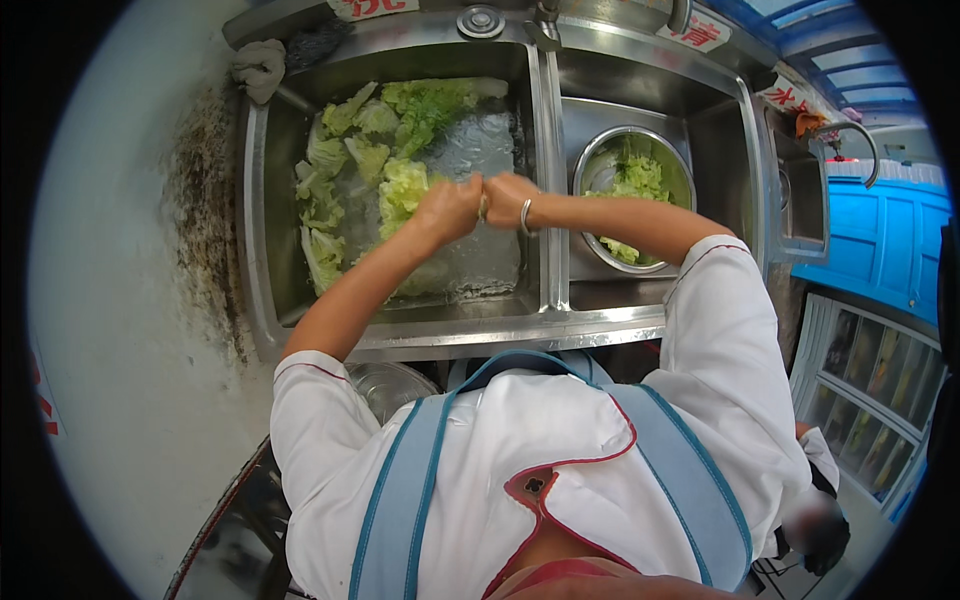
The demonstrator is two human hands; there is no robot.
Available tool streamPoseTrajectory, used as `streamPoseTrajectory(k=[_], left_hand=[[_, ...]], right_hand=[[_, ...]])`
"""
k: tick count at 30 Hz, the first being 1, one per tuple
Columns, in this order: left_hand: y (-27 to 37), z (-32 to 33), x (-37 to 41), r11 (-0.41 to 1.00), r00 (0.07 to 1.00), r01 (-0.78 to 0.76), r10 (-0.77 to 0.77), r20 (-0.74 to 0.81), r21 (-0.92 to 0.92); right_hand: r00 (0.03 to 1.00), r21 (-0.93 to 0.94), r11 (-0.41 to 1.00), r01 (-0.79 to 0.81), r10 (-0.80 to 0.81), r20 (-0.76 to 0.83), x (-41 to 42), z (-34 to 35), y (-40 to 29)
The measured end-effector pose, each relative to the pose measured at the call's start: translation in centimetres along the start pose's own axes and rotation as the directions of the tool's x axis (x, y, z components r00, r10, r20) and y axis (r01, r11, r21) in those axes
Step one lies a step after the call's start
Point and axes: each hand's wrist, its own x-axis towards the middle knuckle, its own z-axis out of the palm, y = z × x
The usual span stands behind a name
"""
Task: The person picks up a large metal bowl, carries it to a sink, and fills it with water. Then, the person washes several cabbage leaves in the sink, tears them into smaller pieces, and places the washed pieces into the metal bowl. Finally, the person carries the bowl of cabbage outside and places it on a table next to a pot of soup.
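Both of my hands meet above the right part of the left sink basin. My left hand (pixel 450 208) is curled, its knuckles against or close to those of my right hand (pixel 511 201), which is also curled. A bangle circles my right wrist. Whether anything is between the fingers is hidden. Below them, leafy cabbage pieces (pixel 405 187) float in water in the steel basin (pixel 532 277), mostly at its left and back. In the right basin, a round metal bowl (pixel 691 187) holds more green leaves (pixel 641 176), partly behind my right forearm.
A faucet (pixel 546 30) rises behind the divider between the basins. A cloth (pixel 259 71) lies on the back left corner by a stained wall (pixel 202 210). Farther right are a small sink (pixel 802 187), a blue cabinet (pixel 877 240), and another person (pixel 817 480) at the lower right.
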Motion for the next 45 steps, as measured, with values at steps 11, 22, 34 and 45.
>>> streamPoseTrajectory(k=[11,22,34,45], left_hand=[[-1.1,0.1,-1.6,0.981,0.734,-0.096,0.182,-0.654,0.166],[2.1,-3.0,-2.3,0.462,0.420,-0.044,-0.796,-0.436,-0.886],[4.5,-4.3,-2.9,0.214,0.783,-0.047,-0.599,-0.169,-0.976],[-2.5,-5.2,-0.7,0.353,0.985,0.170,-0.033,0.169,-0.920]], right_hand=[[0.939,0.623,-0.747,-0.231,-0.339,-0.058,-7.6,-0.9,-3.0],[0.835,0.279,0.948,-0.154,0.275,-0.476,-11.2,-2.3,3.7],[0.736,0.186,0.962,0.199,-0.021,-0.677,-2.4,1.5,-7.7],[0.562,-0.799,0.505,0.326,-0.784,-0.266,-2.2,-7.9,-4.7]])
